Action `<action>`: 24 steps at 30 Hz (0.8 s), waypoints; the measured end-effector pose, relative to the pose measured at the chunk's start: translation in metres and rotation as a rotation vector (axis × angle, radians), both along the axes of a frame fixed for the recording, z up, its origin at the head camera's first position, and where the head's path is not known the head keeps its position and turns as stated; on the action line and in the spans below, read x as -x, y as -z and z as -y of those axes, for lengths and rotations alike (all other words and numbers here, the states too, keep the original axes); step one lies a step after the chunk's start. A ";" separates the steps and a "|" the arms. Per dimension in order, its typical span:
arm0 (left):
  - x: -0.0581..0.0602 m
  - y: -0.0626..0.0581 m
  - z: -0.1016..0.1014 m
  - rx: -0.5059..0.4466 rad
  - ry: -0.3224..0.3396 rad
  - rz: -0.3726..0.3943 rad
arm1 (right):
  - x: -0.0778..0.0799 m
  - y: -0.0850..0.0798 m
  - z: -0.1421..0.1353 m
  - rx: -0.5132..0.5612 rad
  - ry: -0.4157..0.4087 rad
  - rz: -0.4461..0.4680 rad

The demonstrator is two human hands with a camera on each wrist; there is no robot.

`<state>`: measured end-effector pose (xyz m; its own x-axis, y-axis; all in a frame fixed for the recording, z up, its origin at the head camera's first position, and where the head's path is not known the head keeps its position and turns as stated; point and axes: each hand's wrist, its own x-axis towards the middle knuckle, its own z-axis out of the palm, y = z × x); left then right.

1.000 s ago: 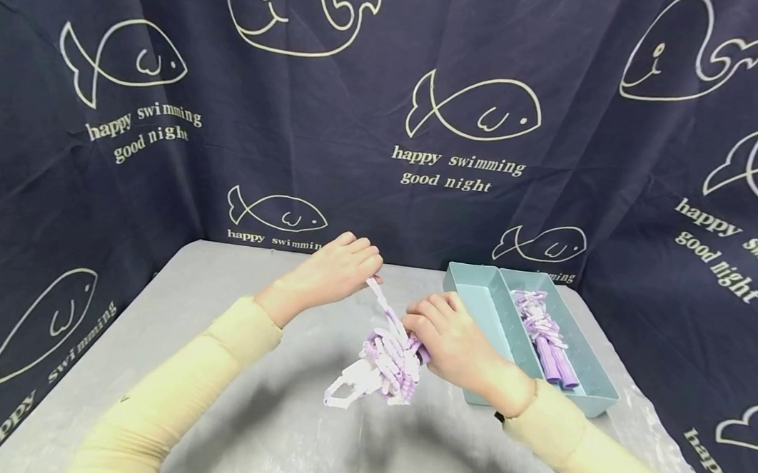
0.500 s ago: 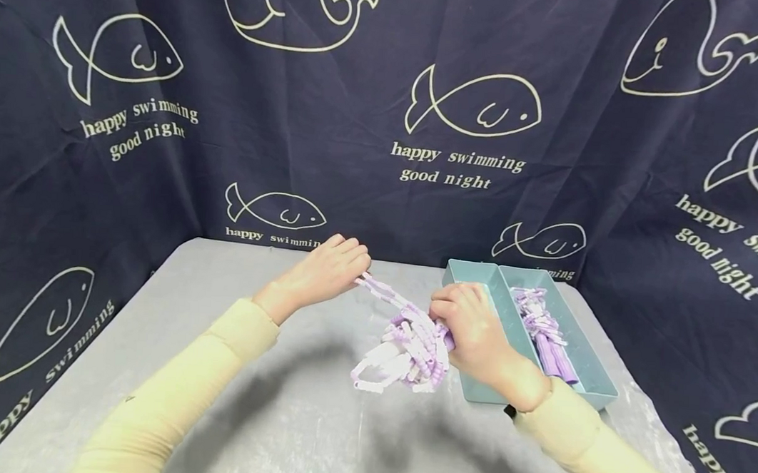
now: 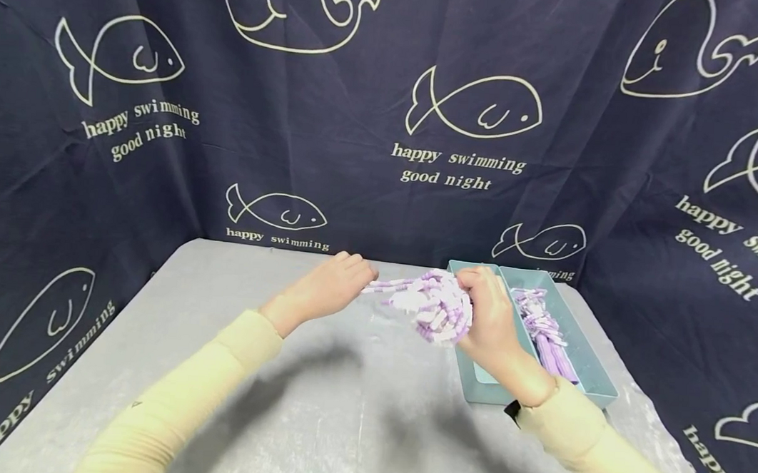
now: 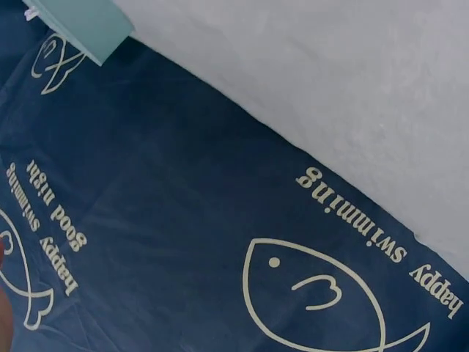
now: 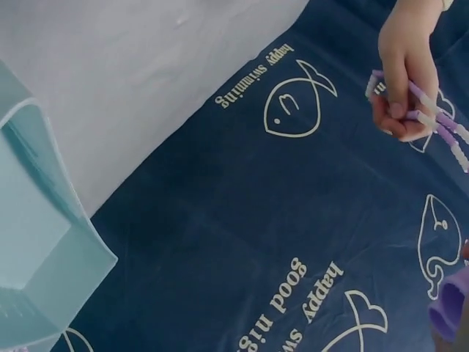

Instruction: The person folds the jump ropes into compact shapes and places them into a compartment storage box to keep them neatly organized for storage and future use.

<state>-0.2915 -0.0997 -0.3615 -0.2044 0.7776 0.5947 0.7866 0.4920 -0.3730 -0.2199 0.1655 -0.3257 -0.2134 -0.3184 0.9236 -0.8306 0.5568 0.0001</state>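
A purple-and-white beaded jump rope [image 3: 442, 308] is bundled into a thick knot above the table. My right hand [image 3: 492, 317] grips the bundle at its right side, next to the divided box. Purple handle ends [image 5: 448, 308] show at the lower right of the right wrist view. My left hand [image 3: 330, 291] pinches a doubled strand that runs sideways out of the bundle. In the right wrist view, the thumb and fingers of the left hand [image 5: 407, 81] close on this strand [image 5: 447, 132], with a short loop sticking out beyond them.
A light teal box [image 3: 467, 391] with two compartments stands on the grey table [image 3: 317, 433] at the right. Its right compartment holds another bundled jump rope [image 3: 544, 331] with purple handles. A dark blue fish-print curtain [image 3: 346, 135] hangs behind and at both sides.
The right hand has moved right and turned upward, tipping the bundle's beaded end toward the head camera. The strand in the left hand has swung from steep to nearly level.
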 end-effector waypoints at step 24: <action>-0.051 0.035 -0.048 0.098 -0.204 0.056 | 0.021 0.003 -0.008 0.150 0.412 0.568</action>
